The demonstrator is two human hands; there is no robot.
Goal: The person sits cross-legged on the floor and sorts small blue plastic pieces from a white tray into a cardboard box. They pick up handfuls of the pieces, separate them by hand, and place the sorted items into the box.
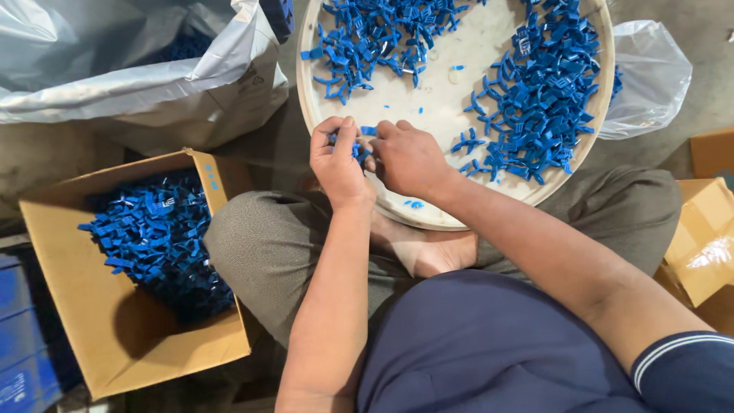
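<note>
Blue crate: a blue crate shows at the far left edge, partly cut off; its contents cannot be seen
Cardboard box: an open cardboard box stands on the floor just beside the person's left knee, its flaps up, holding a heap of blue plastic parts piled toward its far side
Plastic sack: a large grey-white plastic sack slumps behind the box, its mouth open; a little blue shows deep inside
Left hand: the left hand is curled nearly closed, thumb and fingertips pinched on a small blue piece over the tray's near rim
Blue piece: it is held between both hands, mostly hidden by the fingers, so its long axis and which way it points cannot be told
Right hand: the right hand touches the left, fingers bent in tight on the same piece
Round tray: a wide white round tray rests against the person's crossed legs, with one loose cluster of blue clips at its far left and a bigger heap along its right side; the clips lie in every direction
Clear bag: a clear plastic bag lies under the tray's right rim
Right boxes: tan cardboard boxes sit at the right edge, contents unseen
</note>
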